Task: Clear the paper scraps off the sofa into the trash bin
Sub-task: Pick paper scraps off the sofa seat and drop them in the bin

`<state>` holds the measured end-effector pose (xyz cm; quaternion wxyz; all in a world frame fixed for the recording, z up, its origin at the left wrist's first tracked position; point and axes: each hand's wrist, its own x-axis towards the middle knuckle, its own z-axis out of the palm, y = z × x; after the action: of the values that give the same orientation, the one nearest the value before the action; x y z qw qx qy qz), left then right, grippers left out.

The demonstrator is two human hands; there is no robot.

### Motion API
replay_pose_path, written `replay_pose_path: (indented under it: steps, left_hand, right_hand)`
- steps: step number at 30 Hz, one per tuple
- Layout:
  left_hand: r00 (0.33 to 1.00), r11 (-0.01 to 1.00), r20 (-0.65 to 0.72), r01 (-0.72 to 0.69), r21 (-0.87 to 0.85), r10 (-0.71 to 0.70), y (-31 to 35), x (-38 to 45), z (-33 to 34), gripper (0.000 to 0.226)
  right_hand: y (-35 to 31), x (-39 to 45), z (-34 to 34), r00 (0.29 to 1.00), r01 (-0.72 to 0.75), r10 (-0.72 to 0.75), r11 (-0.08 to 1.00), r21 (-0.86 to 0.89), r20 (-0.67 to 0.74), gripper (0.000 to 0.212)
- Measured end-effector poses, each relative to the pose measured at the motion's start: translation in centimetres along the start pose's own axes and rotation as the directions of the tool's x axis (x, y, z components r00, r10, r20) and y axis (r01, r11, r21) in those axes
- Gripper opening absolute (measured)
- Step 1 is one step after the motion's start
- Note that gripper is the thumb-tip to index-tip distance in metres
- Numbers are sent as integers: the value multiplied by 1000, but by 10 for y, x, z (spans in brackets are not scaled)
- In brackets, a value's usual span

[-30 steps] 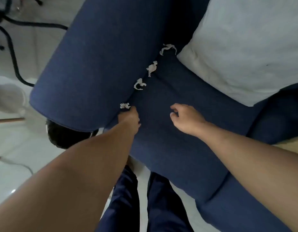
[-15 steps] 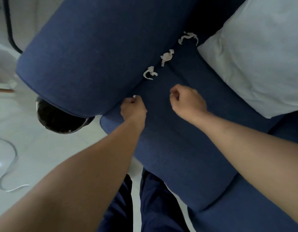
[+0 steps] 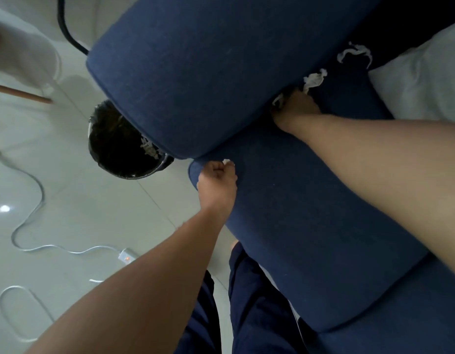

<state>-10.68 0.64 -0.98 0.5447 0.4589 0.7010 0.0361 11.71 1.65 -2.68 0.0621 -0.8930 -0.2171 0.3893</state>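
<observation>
The blue sofa seat (image 3: 305, 208) meets its armrest (image 3: 195, 72) along a crease. My left hand (image 3: 217, 181) is at the seat's front corner, shut on a small white paper scrap (image 3: 226, 162) that peeks out above the fingers. My right hand (image 3: 296, 109) reaches into the crease, fingertips on another scrap (image 3: 277, 99); the grip itself is hidden. Two more scraps lie farther along the crease, one (image 3: 314, 79) just beyond my right hand and one (image 3: 354, 52) near the pillow. The black-lined trash bin (image 3: 92, 139) stands on the floor, half under the armrest, with white paper inside.
A white pillow (image 3: 425, 80) lies on the seat at the right. On the tiled floor to the left are a grey cable with an inline switch (image 3: 125, 255), a black cable (image 3: 65, 29) and a wooden stick (image 3: 22, 93). My dark trouser legs (image 3: 254, 302) are below.
My left hand has drawn back with its scrap to the seat's front corner, nearer the bin. My right hand has reached forward into the crease onto the nearest remaining scrap. The view has swung left.
</observation>
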Motion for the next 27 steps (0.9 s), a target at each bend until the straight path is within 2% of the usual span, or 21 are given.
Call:
replay_pose_path:
  steps: [4, 7, 9, 12, 17, 19, 23, 27]
  left_hand:
    - [998, 996, 58, -40, 84, 35, -24, 4, -26, 22]
    - [996, 988, 84, -21, 153, 8, -45, 4, -48, 27]
    - [995, 981, 94, 13, 191, -31, -60, 6, -65, 26]
    - [993, 972, 90, 59, 227, -81, -76, 11, -92, 25]
    - [998, 968, 13, 57, 243, -62, -77, 44, -144, 24]
    - [999, 973, -25, 34, 230, -29, -65, 64, -163, 24]
    - [996, 997, -84, 7, 73, -1, -32, 105, -200, 27]
    - [997, 1000, -75, 15, -18, -16, -9, 133, -233, 23]
  right_hand:
    - [2, -20, 18, 999, 19, -23, 995, -100, -46, 39]
    - [5, -51, 30, 988, 121, -129, 989, -83, -89, 28]
    - [7, -74, 37, 979, 193, -195, 981, -33, -66, 22]
    - [6, -115, 50, 960, 280, -279, 958, 59, -21, 24]
    - [-4, -178, 108, 928, 353, -361, 931, 98, 93, 23]
    - [-13, -193, 134, 913, 381, -391, 919, 105, 116, 22]
    - [-43, -209, 171, 893, 403, -419, 907, 122, 166, 24]
    - [-85, -205, 184, 876, 428, -439, 899, 99, 198, 26]
